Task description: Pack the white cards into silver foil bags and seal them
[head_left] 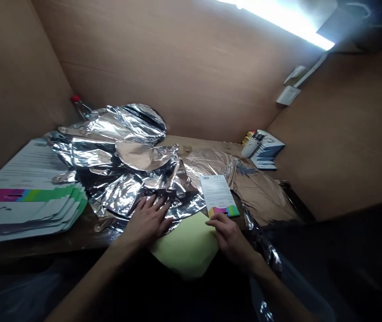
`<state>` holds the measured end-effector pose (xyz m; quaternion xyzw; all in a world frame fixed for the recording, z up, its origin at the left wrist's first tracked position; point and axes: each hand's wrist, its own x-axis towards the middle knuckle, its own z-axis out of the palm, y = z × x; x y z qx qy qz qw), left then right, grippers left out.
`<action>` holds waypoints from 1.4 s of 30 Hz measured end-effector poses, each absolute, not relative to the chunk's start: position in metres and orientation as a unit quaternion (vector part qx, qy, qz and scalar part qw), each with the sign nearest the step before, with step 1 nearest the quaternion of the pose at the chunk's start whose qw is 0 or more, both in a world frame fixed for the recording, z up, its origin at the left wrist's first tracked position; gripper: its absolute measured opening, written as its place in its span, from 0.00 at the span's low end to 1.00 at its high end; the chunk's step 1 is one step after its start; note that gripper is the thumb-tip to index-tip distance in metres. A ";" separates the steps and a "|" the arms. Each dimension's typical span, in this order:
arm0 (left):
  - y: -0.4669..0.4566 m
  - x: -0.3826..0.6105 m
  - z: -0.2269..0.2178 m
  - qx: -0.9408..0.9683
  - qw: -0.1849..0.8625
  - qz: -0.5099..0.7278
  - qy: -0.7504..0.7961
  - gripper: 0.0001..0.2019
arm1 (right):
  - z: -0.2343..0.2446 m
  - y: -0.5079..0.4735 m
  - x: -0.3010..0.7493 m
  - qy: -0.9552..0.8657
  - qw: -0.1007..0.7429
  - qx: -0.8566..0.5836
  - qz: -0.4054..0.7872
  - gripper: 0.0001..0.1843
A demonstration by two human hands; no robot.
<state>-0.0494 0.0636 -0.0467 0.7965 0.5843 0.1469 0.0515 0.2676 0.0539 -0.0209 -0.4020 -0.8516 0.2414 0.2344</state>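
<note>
My left hand (149, 219) lies flat with its fingers spread on crumpled silver foil pieces (120, 197), which look like uninflated foil balloons with small tabs. In front of me, a pale yellow-green flat sheet (187, 246) with a rounded lower edge reaches over the table's near edge. Its upper right corner is pinched between the thumb and fingers of my right hand (227, 235). Just beyond that hand is a white printed card (217, 192) with a rainbow-coloured strip at its lower end.
At the left lies a stack of white header cards (36, 205) with rainbow bands. A red-capped bottle (81, 107) stands behind the foil. Clear plastic-looking wrapping (261, 192) covers the right side. Folded booklets (265, 152) sit in the back right corner, below a white socket (288, 95).
</note>
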 end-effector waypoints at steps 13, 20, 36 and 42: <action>0.109 -0.076 -0.062 0.827 -0.004 0.131 0.547 0.32 | -0.025 0.063 0.265 -0.884 0.185 -0.397 0.163 0.19; 0.128 -0.079 -0.052 0.839 0.028 0.160 0.520 0.32 | -0.026 0.047 0.260 -0.913 0.054 -0.396 0.083 0.28; 0.069 -0.061 -0.048 0.826 0.062 0.103 0.551 0.31 | -0.027 0.068 0.226 -0.900 0.109 -0.415 0.081 0.17; 0.069 -0.062 -0.054 0.825 0.057 0.128 0.548 0.31 | -0.031 0.073 0.215 -0.907 0.107 -0.390 0.117 0.15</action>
